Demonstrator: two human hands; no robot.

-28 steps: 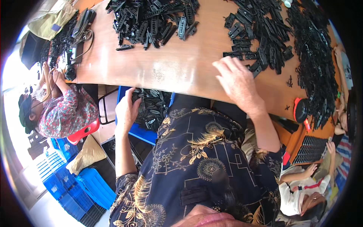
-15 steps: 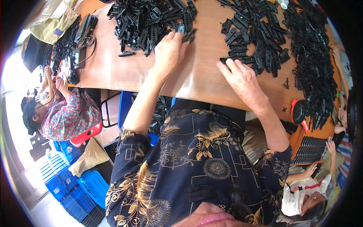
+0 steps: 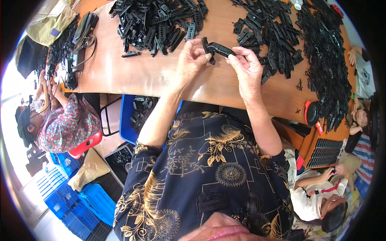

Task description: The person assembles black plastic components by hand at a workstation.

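Note:
Above the table, my hands face each other. My left hand is closed on a narrow black plastic piece held between thumb and fingers. A longer, slightly bent black plastic strip is pinched in my right hand. The strip's left end meets or overlaps the left hand's piece; I cannot tell whether they are joined. Beyond my left hand lies a heap of long, slotted black plastic parts. Another heap of black plastic parts lies past my right hand.
Tangled small black parts run along the table's right side. A round red-and-black object sits near the front right edge. Below the table's edge is a blue bin of black parts. Co-workers sit at left and right.
Both hands have left the heaps and come together over the table's middle, each with a black part. The right-hand co-worker's hands have drawn together.

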